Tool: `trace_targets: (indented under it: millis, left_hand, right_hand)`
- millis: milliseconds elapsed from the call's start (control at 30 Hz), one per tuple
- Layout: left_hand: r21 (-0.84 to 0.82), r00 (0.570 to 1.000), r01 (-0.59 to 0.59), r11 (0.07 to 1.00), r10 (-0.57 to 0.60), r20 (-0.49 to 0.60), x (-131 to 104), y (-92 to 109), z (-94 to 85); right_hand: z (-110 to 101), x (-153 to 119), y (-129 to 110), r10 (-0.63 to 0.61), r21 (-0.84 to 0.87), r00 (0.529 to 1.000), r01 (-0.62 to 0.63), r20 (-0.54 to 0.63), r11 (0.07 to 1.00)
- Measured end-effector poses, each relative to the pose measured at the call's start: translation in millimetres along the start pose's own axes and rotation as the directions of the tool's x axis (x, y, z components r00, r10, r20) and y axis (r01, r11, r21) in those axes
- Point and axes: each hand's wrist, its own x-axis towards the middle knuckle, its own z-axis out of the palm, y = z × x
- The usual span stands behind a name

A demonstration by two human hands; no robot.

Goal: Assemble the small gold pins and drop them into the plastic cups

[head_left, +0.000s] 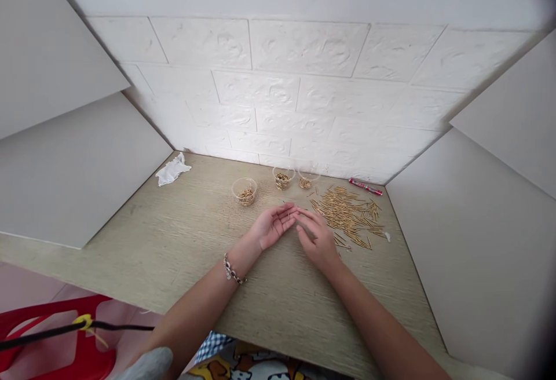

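1. The person's left hand (pixel 273 228) is turned palm up above the table, fingers extended and spread only slightly, grasping nothing.
2. The right hand (pixel 320 244) comes in from the other side, palm down, its fingertips meeting or nearly meeting those of the left; whether they pinch anything I cannot tell.
3. A tiny, thin, pale sliver (pixel 289 216) shows against the left fingers; it is too small to identify.
4. A broad, loose pile of slim gold-coloured metal pins (pixel 341 209) lies just beyond and to the right of the right hand, pointing in various directions.
5. Three small, round, clear plastic cups stand beyond the hands: a left cup (pixel 236 194), a middle cup (pixel 275 178) and a right cup (pixel 316 179). Each has small gold-coloured pieces inside; the middle and right cups stand close together, the left one nearer the person.
6. Dark specks are scattered around the left cup on the greenish-beige, wood-grained table (pixel 186 235).
7. A slim red, printed tube-shaped packet (pixel 365 187) lies behind the pile, and a crumpled white sheet (pixel 173 170) at the far left corner.
8. A silver-coloured chain bracelet (pixel 233 270) circles the left wrist.
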Motion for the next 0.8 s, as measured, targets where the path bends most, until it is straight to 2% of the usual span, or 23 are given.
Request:
trace_targets:
  millis: [100,467,800]
  left_hand:
    - [0.039,0.998,0.033,0.999,-0.035,0.058,-2,-4,-1.3]
    - [0.092,0.992,0.000,0.996,-0.012,0.127,-1,-12,-0.2]
    - [0.091,0.990,0.003,0.996,-0.015,0.138,-6,-14,5.9]
  right_hand:
    - [2,0,4,0.013,-0.009,0.995,-0.014,-0.097,1.000]
    - [5,-1,9,0.079,-0.100,0.993,-0.087,-0.086,0.991]
    - [7,-2,11,0.027,-0.059,0.991,-0.035,-0.134,0.998]
